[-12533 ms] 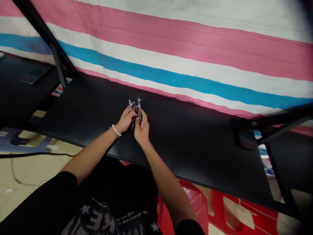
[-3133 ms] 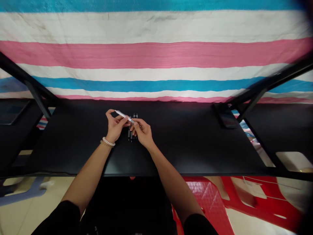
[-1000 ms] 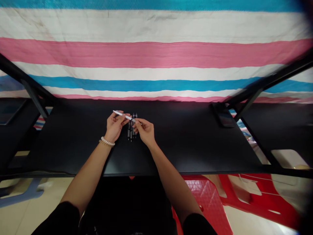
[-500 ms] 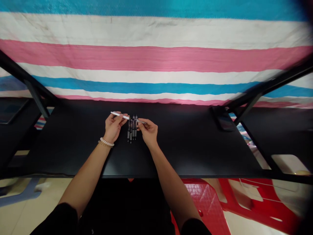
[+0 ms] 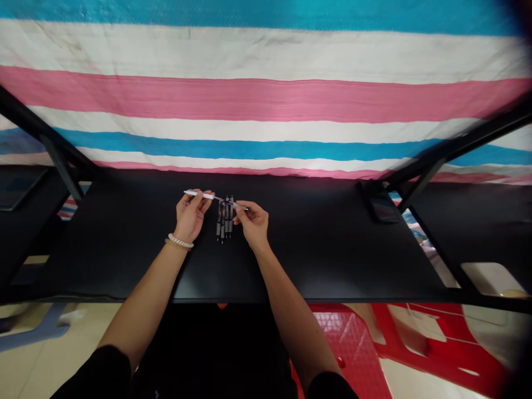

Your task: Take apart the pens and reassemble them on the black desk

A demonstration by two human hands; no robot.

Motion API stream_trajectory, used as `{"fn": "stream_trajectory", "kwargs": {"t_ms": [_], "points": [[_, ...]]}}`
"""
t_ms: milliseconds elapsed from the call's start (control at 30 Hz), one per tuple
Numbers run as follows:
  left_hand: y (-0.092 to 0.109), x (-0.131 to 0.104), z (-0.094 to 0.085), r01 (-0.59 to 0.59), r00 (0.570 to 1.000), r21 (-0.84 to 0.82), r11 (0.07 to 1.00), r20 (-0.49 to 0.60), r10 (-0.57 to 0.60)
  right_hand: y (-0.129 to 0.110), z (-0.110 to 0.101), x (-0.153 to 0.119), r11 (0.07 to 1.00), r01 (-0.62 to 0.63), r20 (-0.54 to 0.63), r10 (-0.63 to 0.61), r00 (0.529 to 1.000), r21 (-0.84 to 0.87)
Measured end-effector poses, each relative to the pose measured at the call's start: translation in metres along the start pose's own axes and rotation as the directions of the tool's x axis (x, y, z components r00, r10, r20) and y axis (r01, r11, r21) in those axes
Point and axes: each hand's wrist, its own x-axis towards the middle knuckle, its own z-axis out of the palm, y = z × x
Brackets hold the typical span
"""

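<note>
Between thumb and fingers, my left hand pinches the white pen barrel, held nearly level. A thin refill sticks out of the barrel's right end, towards my other hand. My right hand is closed on a slim clear-and-dark pen part, partly hidden by its fingers. Below and between both hands, several grey-and-black pens lie side by side on the black table, tips towards me. Whether the refill's end touches the part in my right hand, I cannot tell.
A dark phone-like object lies at the table's far right. Black metal frame bars rise at both sides, and a striped sheet hangs behind. Red plastic stools stand below the near edge.
My left hand has drawn the white barrel slightly left, away from my right hand, and the refill now shows between them. My right hand and the lying pens stay about the same.
</note>
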Motion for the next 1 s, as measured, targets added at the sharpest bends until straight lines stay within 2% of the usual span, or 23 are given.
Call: {"fn": "stream_trajectory", "kwargs": {"t_ms": [200,433,600,800,933,1000], "points": [[-0.001,-0.002,0.002,0.006,1.000,0.009,1.000,0.008,-0.006,0.000,0.005,-0.004,1.000,-0.004,0.038,0.004,0.999,-0.004],[-0.001,-0.011,0.011,0.092,0.986,0.077,0.993,0.133,-0.102,0.003,0.009,-0.009,1.000,-0.013,0.064,0.015,0.998,-0.025],[0.000,-0.011,0.010,0.100,0.978,0.070,0.993,0.176,-0.111,-0.001,0.007,-0.010,0.992,-0.084,0.126,0.095,0.987,-0.094],[0.001,-0.007,0.007,0.055,0.993,0.030,0.998,0.106,-0.058,-0.003,0.004,-0.007,0.979,0.114,0.082,-0.101,0.991,-0.169],[0.002,-0.007,0.007,0.056,0.992,0.030,0.998,0.110,-0.059,-0.001,0.002,-0.007,0.973,0.059,0.120,-0.033,0.992,-0.223],[0.002,-0.008,0.007,0.053,0.992,0.024,0.998,0.110,-0.056,0.001,0.001,-0.007,0.970,0.079,0.132,-0.049,0.990,-0.229]]}}
